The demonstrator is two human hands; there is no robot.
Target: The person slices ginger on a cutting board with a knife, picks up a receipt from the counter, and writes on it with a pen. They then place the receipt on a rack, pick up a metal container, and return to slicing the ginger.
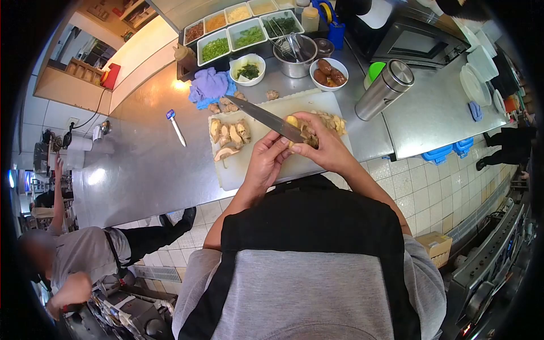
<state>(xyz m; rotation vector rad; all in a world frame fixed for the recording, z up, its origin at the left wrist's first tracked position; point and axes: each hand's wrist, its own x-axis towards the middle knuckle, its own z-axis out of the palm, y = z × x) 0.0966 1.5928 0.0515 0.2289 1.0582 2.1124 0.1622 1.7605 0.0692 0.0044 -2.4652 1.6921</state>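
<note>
A large kitchen knife [262,117] points up and left, its heel at my right hand [324,144], which is closed around its handle end. My left hand [267,161] is closed close below the blade and pinches a piece of ginger, mostly hidden by fingers and blade. A yellow peeled bit of ginger [292,120] shows at the blade's upper side. Both hands are over a white cutting board [241,173]. Peeled ginger pieces [231,133] lie on its left, and a heap of ginger or peelings [335,122] lies on its right.
Behind the board stand a bowl of greens [247,70], a bowl of brown eggs [328,75], a metal pot [295,56] and ingredient trays [248,35]. A steel thermos [385,89] stands right. A peeler [176,128] and purple cloth [211,85] lie left. Another person [85,252] is at left.
</note>
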